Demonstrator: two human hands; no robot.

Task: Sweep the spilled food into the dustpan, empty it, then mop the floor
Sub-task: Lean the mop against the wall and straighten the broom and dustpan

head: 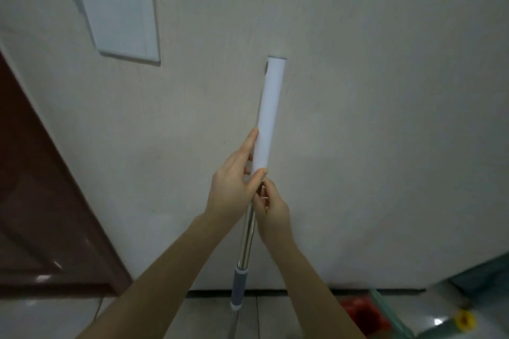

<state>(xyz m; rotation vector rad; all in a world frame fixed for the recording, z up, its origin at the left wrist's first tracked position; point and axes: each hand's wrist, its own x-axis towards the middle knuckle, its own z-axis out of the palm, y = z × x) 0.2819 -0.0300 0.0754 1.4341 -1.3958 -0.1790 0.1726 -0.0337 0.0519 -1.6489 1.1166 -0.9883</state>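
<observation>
Now, mop handle [239, 289]: upright before the wall [358, 91], its white grip [271, 110] pointing to 12 o'clock.
Left hand [234, 184]: fingers clamped on the grip's lower end, forefinger lying up along it, thumb across.
Right hand [275, 215]: touching the left at its 5 o'clock, fingers curled round the metal shaft [248, 239].
Forearms [154, 278]: both reach up from 6 o'clock.
Switch plate [121, 19]: on the wall at 10 o'clock.
</observation>
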